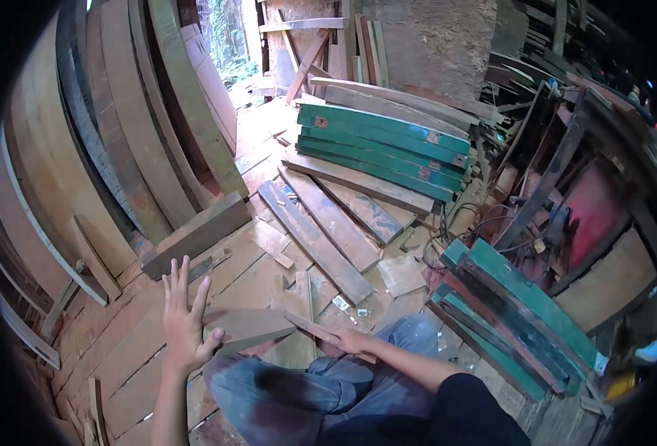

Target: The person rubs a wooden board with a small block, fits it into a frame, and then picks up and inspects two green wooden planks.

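Observation:
My left hand (186,316) is raised at the lower left, its fingers stretched upward and the thumb apart, with nothing in it. My right hand (349,342) is closed round the near end of a short, flat wooden strip (306,325) above my lap. The strip's far end points up and to the left. Beside my left hand, just to its right, a wide wooden block (247,324) lies in front of my knees. The strip's far end overlaps the block's right end in view; whether they touch is unclear.
Loose planks (317,241) lie on the floor ahead. Green boards (380,145) are stacked behind them, and more green boards (529,297) lie at the right. Tall planks (131,111) lean at the left. A thick beam (198,234) rests near their feet. Cables lie at right centre.

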### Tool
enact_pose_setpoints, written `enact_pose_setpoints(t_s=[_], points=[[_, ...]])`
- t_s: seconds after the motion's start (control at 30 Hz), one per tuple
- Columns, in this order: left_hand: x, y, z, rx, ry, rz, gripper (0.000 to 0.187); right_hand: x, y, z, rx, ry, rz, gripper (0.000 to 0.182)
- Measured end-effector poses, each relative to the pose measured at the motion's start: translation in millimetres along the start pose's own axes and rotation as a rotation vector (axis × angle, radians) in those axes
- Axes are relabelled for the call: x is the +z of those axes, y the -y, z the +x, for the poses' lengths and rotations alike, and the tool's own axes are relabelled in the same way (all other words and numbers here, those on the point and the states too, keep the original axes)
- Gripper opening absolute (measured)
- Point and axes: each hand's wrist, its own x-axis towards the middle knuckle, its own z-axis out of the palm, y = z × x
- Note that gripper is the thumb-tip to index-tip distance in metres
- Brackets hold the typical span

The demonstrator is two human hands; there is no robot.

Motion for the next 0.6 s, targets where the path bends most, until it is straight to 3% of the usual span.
enact_pose_setpoints(t_s=[0.03, 0.1, 0.17, 0.27, 0.3, 0.43, 0.5, 0.6], points=[[0, 3, 5, 0.013, -0.016, 0.005, 0.077, -2, -1, 5, -0.13, -0.062, 0.022, 0.057], [4, 5, 8, 0.013, -0.011, -0.011, 0.077, -33, 83, -25, -0.074, 0.08, 0.316, 0.057], [7, 1, 11, -0.012, 0.0, -0.009, 0.076, -49, 159, -54, -0.151, 0.115, 0.375, 0.058], [4, -5, 20, -0.016, 0.002, 0.012, 0.076, -44, 157, -53, -0.255, 0.122, 0.399, 0.059], [2, -5, 19, -0.015, 0.013, 0.008, 0.076, -38, 140, -47, -0.136, 0.103, 0.404, 0.058], [3, -4, 14, -0.008, 0.031, 0.02, 0.075, 25, -17, 13, -0.277, -0.161, 0.127, 0.058], [6, -2, 19, -0.001, 0.009, 0.024, 0.075, 18, -5, 16, -0.257, -0.105, 0.147, 0.057], [11, -4, 19, -0.012, 0.016, 0.007, 0.074, -54, 155, -52, -0.04, 0.194, 0.38, 0.062]])
